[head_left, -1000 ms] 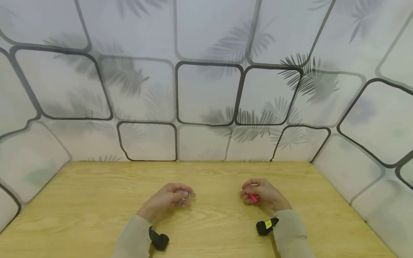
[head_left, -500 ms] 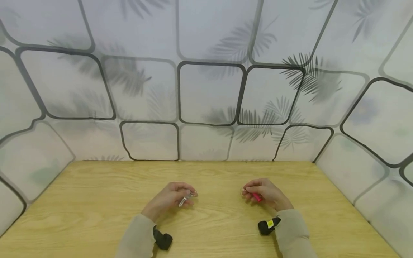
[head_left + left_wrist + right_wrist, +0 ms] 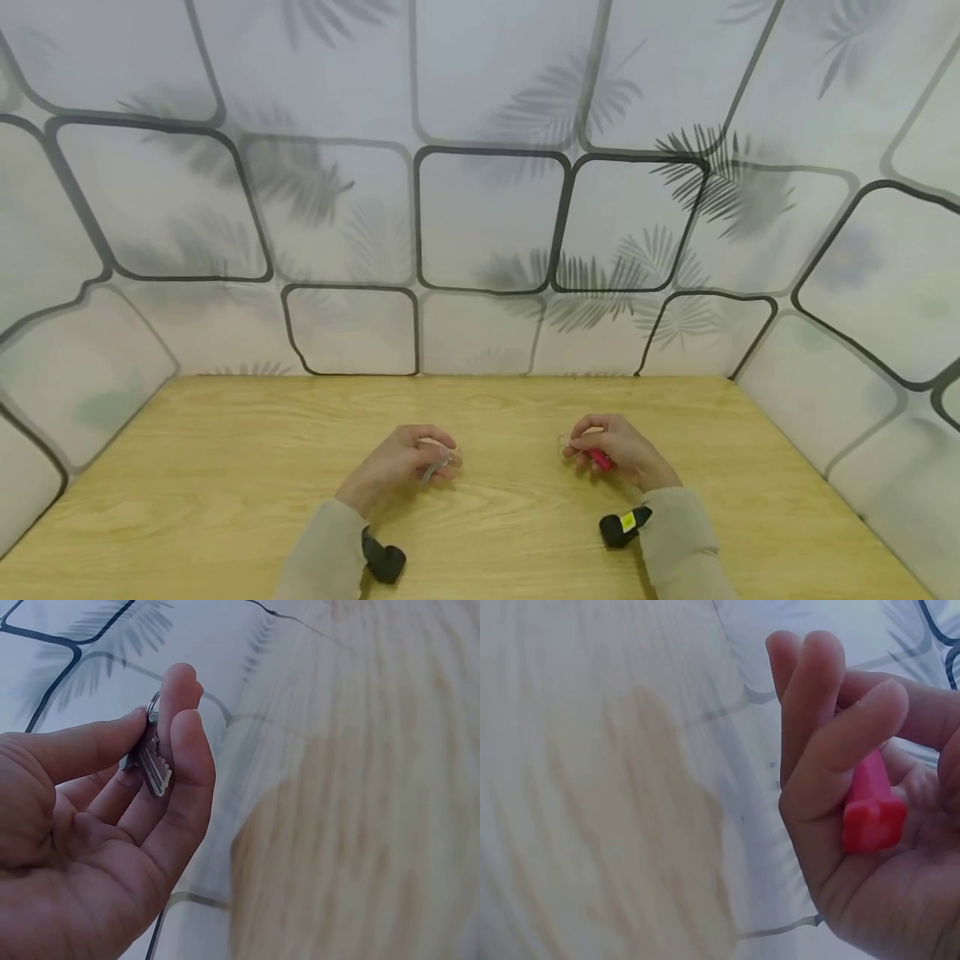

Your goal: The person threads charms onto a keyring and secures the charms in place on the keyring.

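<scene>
Key (image 3: 156, 769) in left hand (image 3: 401, 462), pink fob (image 3: 872, 801) in right hand (image 3: 618, 450)

Over the nearer half of a wood-grained table (image 3: 495, 542), well in from both side edges. Between left hand and right hand, well apart, a stretch of pale grain; more of the same beyond the fingertips, up to the straight back edge, and a broad expanse out to either side. Side edges slanting outward toward the viewer, near edge out of frame. Hard to tell from these views whether either hand touches the wood.

Pinched between thumb and fingers on the left: key, toothed blade pointing downward in the left wrist view, metal ring (image 3: 154, 701) just above the thumb tip. Gripped in bent fingers on the right: pink fob, flared squarish end jutting out toward the palm, thin wire loop (image 3: 562, 442) at the fingertips; join between fob and loop hidden.

On the forearms, beige sleeves (image 3: 322, 550); at each wrist, a black camera (image 3: 386, 564), the right one with a yellow label (image 3: 627, 522).

Behind and at both sides, pale patterned walls (image 3: 487, 217): rounded dark and grey outlines, shadowy palm fronds, meeting the table along its back edge.
</scene>
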A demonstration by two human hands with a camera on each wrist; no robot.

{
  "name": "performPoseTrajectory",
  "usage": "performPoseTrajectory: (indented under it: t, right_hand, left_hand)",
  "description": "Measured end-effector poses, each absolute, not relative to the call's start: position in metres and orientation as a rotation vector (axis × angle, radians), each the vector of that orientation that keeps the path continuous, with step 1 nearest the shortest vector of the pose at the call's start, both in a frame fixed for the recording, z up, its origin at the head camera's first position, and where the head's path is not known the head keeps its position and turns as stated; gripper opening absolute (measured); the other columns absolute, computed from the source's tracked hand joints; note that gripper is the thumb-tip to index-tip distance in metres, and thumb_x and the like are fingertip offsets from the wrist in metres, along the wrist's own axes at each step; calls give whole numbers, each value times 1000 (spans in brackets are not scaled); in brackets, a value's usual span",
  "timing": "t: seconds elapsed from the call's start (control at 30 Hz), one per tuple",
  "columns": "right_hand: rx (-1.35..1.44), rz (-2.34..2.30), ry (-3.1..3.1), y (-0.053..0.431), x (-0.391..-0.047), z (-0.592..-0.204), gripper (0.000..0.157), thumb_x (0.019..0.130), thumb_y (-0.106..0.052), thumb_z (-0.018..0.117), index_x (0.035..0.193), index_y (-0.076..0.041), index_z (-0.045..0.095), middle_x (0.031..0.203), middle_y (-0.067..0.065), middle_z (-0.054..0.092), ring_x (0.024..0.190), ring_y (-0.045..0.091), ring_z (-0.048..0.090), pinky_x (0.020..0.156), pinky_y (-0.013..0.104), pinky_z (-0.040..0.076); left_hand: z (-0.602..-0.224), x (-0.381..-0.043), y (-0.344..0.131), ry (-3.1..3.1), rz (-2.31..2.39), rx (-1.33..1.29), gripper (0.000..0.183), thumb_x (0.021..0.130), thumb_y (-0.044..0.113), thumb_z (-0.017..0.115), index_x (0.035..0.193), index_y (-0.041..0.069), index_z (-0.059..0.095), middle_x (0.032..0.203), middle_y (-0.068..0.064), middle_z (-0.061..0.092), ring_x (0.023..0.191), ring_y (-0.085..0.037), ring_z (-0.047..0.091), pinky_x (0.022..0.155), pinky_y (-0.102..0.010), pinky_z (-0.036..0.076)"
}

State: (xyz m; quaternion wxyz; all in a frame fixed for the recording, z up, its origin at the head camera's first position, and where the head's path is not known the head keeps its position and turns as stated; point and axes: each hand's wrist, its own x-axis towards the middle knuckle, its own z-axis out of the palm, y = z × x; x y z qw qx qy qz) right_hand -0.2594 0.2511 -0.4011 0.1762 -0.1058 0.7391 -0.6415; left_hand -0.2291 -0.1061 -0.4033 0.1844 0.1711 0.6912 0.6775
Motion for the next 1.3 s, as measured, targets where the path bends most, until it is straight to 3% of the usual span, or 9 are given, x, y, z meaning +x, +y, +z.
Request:
performPoseTrajectory:
  t: [0.23, 0.87, 1.13, 1.3]
  right_hand:
    - [-294, -1771, 2130, 249, -259, -402, 7, 97, -2, 60, 101, 1, 56, 88, 9, 75, 63, 9, 65, 50, 17, 46]
    - [-360, -1694, 2145, 229, -256, -396, 10, 95, -1, 62, 100, 6, 57, 92, 16, 75, 63, 11, 66, 50, 18, 45]
    - [-410, -1657, 2113, 216, -252, -394, 8, 95, 1, 61, 98, 5, 56, 91, 19, 74, 62, 14, 64, 49, 20, 43]
    - [-476, -1617, 2128, 204, -252, -389, 7, 94, -1, 64, 94, 0, 58, 90, 18, 75, 62, 13, 64, 50, 20, 42]
  left_hand:
    - [-405, -229, -104, 1931, 1925, 479, 37, 102, 0, 57, 131, -20, 45, 111, -25, 71, 86, -17, 72, 79, -31, 59]
    - [-405, -230, -100, 1953, 1896, 512, 29, 103, 1, 56, 123, -20, 56, 115, -28, 68, 89, -20, 72, 82, -33, 59]
    - [-408, -228, -94, 2115, 1879, 520, 27, 102, 5, 59, 118, -16, 61, 106, -21, 74, 88, -24, 73, 76, -29, 58]
    - [-402, -230, -88, 2166, 1912, 522, 22, 101, 3, 60, 113, -15, 64, 101, -21, 74, 83, -18, 73, 76, -30, 59]
